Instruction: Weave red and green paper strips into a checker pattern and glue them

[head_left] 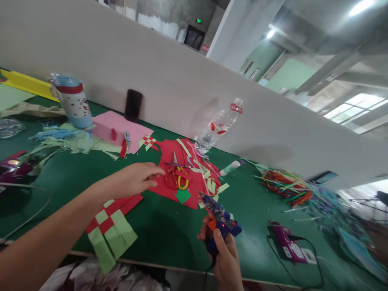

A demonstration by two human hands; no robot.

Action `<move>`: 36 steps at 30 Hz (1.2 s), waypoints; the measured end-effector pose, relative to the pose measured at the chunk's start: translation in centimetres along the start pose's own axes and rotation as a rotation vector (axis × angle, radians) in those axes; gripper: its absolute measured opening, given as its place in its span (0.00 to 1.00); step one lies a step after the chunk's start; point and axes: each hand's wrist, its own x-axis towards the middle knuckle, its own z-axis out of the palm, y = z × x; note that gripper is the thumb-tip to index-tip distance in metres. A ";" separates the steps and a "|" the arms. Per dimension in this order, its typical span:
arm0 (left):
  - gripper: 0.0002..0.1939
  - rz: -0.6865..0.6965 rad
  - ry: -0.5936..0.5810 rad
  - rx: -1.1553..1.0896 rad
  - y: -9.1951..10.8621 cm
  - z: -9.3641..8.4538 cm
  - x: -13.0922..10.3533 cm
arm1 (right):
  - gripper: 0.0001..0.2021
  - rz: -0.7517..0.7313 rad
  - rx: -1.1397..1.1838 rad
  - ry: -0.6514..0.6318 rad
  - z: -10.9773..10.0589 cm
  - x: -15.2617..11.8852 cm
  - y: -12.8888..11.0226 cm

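Head view. We see the left hand (136,178) empty above the green tabletop (157,230), its fingertips apart and near two pairs of scissors, one with red handles (169,180), one with yellow handles (182,182). These lie on red paper (160,189) beside a small green paper piece (183,197). We note the right hand (227,254), its fingers wrapped around the handle of a blue glue gun (222,220), with the nozzle directed toward the paper. A woven red and pale-green paper piece (112,222) lies near the table edge, partly below the left forearm. We judge the step in hand to be a reach with the left hand while the glue gun is held at the ready. Picking up from the cluttered paper would call for a selective pinch, since the handles and scraps lie close together; we would want the nozzle kept clear of the fingers. Whether glue is on the nozzle, we cannot tell.
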 end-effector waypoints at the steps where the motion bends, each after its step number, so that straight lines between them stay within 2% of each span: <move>1: 0.20 -0.032 0.010 0.023 -1.2 -0.1 -2.3 | 0.19 0.015 -0.030 -0.027 0.3 -0.3 0.3; 3: 0.18 -0.086 0.009 0.058 -3.6 0.5 -6.7 | 0.20 0.045 -0.109 -0.106 1.2 -0.7 0.5; 5: 0.17 -0.131 0.005 0.086 -5.8 1.7 -9.9 | 0.22 0.072 -0.203 -0.209 2.5 -1.0 0.5; 8: 0.19 -0.189 0.035 0.139 -8.2 3.6 -12.1 | 0.23 0.111 -0.312 -0.346 4.8 -1.1 0.1; 11: 0.20 -0.212 0.078 0.203 -9.0 4.7 -11.7 | 0.25 0.137 -0.351 -0.418 7.4 -0.9 -0.2; 16: 0.15 -0.269 0.132 0.218 -8.7 5.7 -10.1 | 0.27 0.155 -0.419 -0.416 10.0 -0.5 0.3; 22: 0.07 -0.315 0.176 0.198 -8.2 6.6 -10.1 | 0.29 0.192 -0.445 -0.438 10.6 0.1 1.0; 27: 0.03 -0.326 0.183 0.145 -7.6 6.4 -10.3 | 0.29 0.220 -0.423 -0.443 10.9 0.7 1.4; 36: 0.09 -0.279 0.175 0.046 -8.5 6.4 -11.0 | 0.26 0.237 -0.401 -0.437 11.0 1.5 0.5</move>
